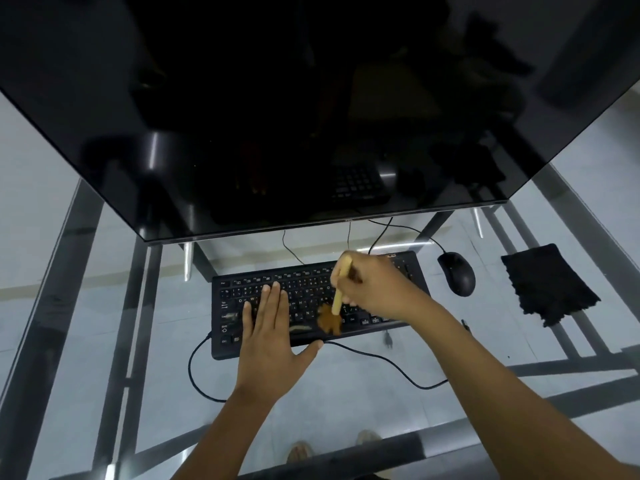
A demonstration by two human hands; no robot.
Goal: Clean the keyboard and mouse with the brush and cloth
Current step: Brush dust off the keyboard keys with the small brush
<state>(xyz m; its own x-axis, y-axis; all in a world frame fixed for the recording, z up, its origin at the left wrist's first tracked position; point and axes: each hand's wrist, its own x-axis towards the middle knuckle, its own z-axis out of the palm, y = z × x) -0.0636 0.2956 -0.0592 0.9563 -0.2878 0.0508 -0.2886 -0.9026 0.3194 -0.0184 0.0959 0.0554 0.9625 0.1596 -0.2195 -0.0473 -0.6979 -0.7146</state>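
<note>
While the left hand (268,332) lies flat on the left half of the black keyboard (311,299), with straight fingers pressing on the keys and the thumb spread along the near edge, the right hand (375,289) grips a brush (337,296) by its pale wooden handle, fingers curled round it. The brown bristles of the brush are blurred and touch the keys of the lower rows, just right of the left hand. The keyboard sits in the middle of the glass table (104,306), just before the big dark monitor (277,116). To the right of the keyboard, near its far corner, lies the black mouse (456,273), apart from both hands. Further toward the right edge of the table lies the black cloth (549,284), flat and untouched. A black cable (381,360) runs over the glass near the front edge of the keyboard.
</note>
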